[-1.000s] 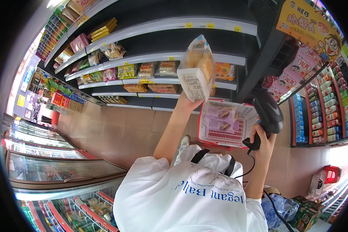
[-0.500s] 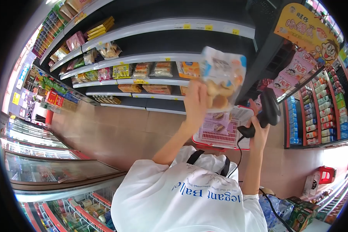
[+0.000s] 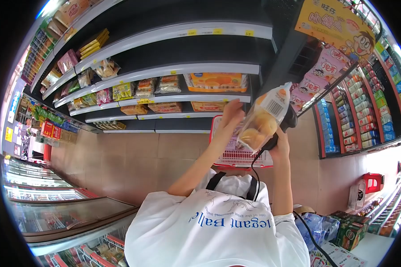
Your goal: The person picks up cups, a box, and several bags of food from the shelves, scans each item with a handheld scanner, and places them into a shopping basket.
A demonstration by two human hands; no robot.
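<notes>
A clear bag of round buns [image 3: 263, 122] with a white and orange label and a barcode tilts in front of my right hand. My right hand [image 3: 279, 144] grips a black barcode scanner [image 3: 290, 116], partly hidden behind the bag; its cable runs down my front. Whether my right fingers also pinch the bag, I cannot tell. My left hand [image 3: 231, 116] is just left of the bag, fingers loosely curved and apart, seemingly not touching it. Below both hands is a red and white shopping basket [image 3: 247, 160] with purple packages [image 3: 233, 143] in it.
Shelves [image 3: 173, 100] with packaged bread and snacks stand ahead. On the right are a rack of pink snack bags [image 3: 321, 73] and a rack of canned drinks [image 3: 349, 115]. Glass-topped freezers [image 3: 75, 216] line the left. A box and plastic-wrapped goods [image 3: 318, 229] lie at lower right.
The bag of buns has come down and turned, its barcode label now facing up near the scanner. My left hand has come away from the bag. The view has shifted slightly right.
</notes>
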